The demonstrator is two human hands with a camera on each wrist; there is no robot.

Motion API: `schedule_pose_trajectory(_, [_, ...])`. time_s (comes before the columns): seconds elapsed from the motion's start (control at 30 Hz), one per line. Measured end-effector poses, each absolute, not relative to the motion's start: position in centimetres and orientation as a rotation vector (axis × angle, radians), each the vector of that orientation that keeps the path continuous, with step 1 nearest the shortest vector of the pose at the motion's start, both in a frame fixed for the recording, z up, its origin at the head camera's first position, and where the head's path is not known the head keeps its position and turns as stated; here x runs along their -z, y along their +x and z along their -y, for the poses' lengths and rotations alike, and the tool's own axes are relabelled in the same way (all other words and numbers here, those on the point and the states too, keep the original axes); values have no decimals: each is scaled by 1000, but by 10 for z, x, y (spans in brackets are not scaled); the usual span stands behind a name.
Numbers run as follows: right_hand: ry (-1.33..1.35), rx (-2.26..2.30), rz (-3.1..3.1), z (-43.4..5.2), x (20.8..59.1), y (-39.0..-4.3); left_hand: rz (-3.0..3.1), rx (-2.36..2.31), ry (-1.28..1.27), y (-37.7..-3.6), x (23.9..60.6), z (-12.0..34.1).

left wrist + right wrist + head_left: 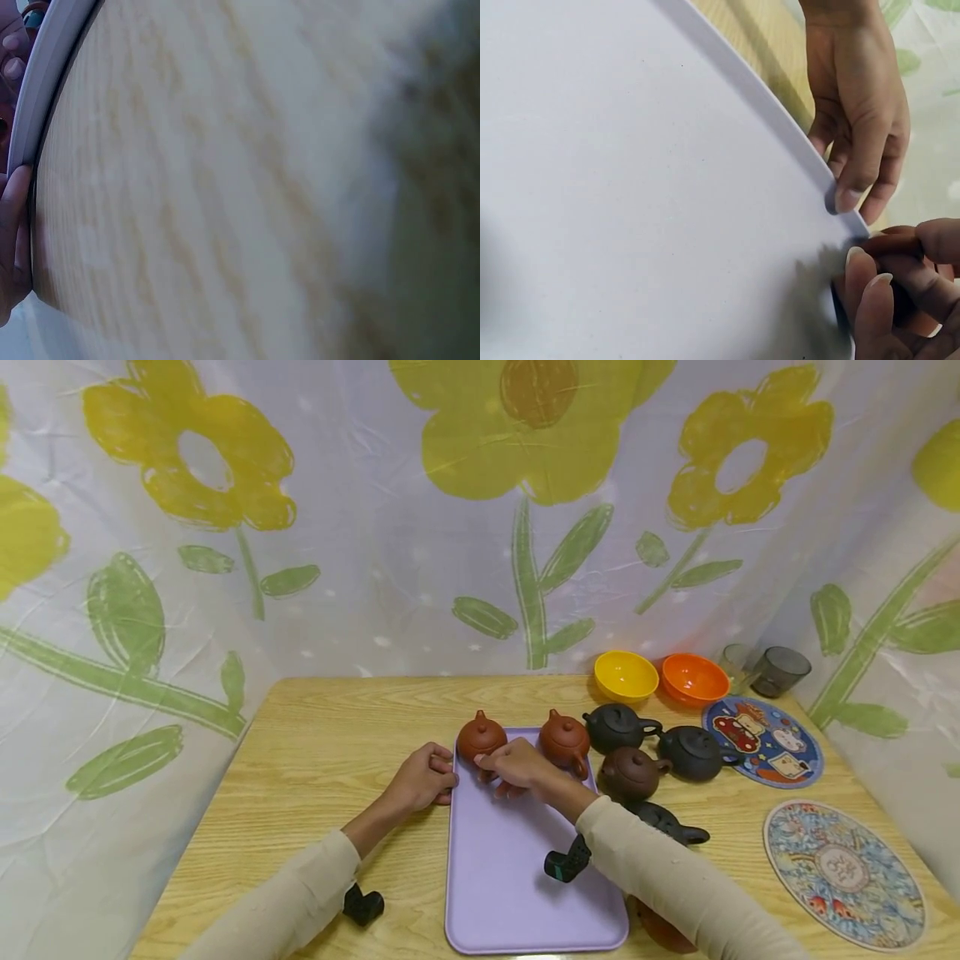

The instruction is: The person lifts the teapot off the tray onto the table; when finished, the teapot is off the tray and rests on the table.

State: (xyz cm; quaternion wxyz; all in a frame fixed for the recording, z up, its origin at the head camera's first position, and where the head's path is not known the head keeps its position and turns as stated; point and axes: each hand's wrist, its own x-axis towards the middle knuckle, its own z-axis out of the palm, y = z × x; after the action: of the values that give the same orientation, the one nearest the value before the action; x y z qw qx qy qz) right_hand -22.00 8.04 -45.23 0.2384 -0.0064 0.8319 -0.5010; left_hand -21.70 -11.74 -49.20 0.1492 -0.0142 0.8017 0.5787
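Note:
Across the table lies a lilac tray (pixel 517 877), with two reddish-brown clay teapots at its far end. My left hand (pixel 422 777) pinches the tray's left rim; in the right wrist view its thumb (pixel 849 196) bends over the edge. At the far left corner sits one teapot (pixel 482 735), and my right hand (pixel 521 767) grips it by the handle on the near side. Fingers of that hand (pixel 900 300) curl round the handle in the right wrist view. The other reddish-brown teapot (pixel 562 737) stands at the far right corner.
Right of the tray stand black teapots (pixel 618 727) (pixel 693 752) and a dark brown teapot (pixel 630 774). Another black teapot (pixel 660 820) is partly behind my right sleeve. Further back are a yellow bowl (pixel 626 677), an orange bowl (pixel 694 680) and a dark glass (pixel 782 672). Round mats (pixel 843 872) lie rightward.

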Motion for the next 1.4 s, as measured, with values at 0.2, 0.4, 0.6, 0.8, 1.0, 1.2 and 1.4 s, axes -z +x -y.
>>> schedule_pose_trajectory(0.2, [-16, 1432, -2271, -85, 452, -220, -2294, -1675, -31, -216, 492, 118])
schedule_pose_trajectory(0.4, [-82, 1456, -2267, -94, 446, -221, -2284, -1680, -37, -217, 492, 118])
schedule_pose_trajectory(0.6, [-132, 1458, -2249, -103, 435, -216, -2286, -1683, 27, -216, 491, 119])
schedule_pose_trajectory(0.8, [-193, 1431, -2243, -118, 419, -210, -2264, -1697, 7, -217, 495, 119])
schedule_pose_trajectory(1.0, [-264, 1398, -2250, -136, 407, -204, -2288, -1668, -35, -218, 497, 118])
schedule_pose_trajectory(1.2, [-314, 1391, -2278, -156, 399, -197, -2281, -1673, -40, -218, 496, 118])
schedule_pose_trajectory(1.4, [-359, 1378, -2304, -175, 391, -188, -2296, -1645, -47, -219, 496, 118])
